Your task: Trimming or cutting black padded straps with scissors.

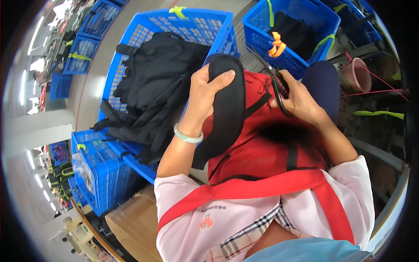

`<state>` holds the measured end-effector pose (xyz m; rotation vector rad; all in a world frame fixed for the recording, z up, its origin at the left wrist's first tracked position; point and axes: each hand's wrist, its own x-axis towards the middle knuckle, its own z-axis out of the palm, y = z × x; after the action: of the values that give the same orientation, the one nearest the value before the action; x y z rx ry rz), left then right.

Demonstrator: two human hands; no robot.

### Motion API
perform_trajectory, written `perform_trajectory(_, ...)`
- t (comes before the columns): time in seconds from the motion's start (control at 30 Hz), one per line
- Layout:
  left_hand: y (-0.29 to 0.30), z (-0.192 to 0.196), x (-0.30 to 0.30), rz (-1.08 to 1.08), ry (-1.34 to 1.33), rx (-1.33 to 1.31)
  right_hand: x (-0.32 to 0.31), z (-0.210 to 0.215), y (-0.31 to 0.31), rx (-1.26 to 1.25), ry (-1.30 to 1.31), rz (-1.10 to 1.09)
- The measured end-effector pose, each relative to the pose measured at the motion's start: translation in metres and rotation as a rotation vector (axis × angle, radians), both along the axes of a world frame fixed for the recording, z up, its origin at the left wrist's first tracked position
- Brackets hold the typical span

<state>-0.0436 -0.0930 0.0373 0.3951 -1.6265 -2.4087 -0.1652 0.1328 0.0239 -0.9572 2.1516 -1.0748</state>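
Note:
My left hand (204,94) is closed round a black padded strap (230,107), with the thumb pressed on its face near the rounded upper end. The strap hangs down along the left side of my red apron (262,153). In my right hand (302,99) is a pair of dark-handled scissors (279,83), fingers through the loops. The blades point up and away, to the right of the strap and apart from it. Loose dark threads lie on the apron between the two hands. The strap's lower end is partly hidden by my left forearm.
At my left a blue crate (131,32) holds a heap of black padded pieces (161,70). Another blue crate (321,30) with dark pieces stands ahead to the right. A pink basket (358,74) is at the far right. Lower left are a stacked blue crate (115,183) and a cardboard box (135,218).

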Motion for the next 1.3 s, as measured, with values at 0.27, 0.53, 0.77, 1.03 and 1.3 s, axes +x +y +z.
perform_trajectory(0.27, 0.005, -0.007, 0.0, 0.098, 0.059, 0.059, 0.027, -0.001, -0.004, 0.117, -0.081, 0.013)
perform_trajectory(0.53, 0.015, -0.001, 0.003, 0.206, 0.036, 0.099, 0.039, -0.011, -0.024, -0.059, 0.101, -0.018)
perform_trajectory(0.77, 0.015, 0.0, 0.006, 0.189, 0.045, 0.129, 0.037, -0.015, -0.026, -0.035, 0.077, 0.019)
perform_trajectory(1.03, 0.013, -0.002, 0.008, 0.173, 0.045, 0.138, 0.031, -0.011, -0.022, -0.043, -0.078, 0.038)
perform_trajectory(1.3, 0.017, -0.003, 0.009, 0.109, 0.069, 0.01, 0.021, 0.008, -0.016, 0.068, 0.061, 0.056)
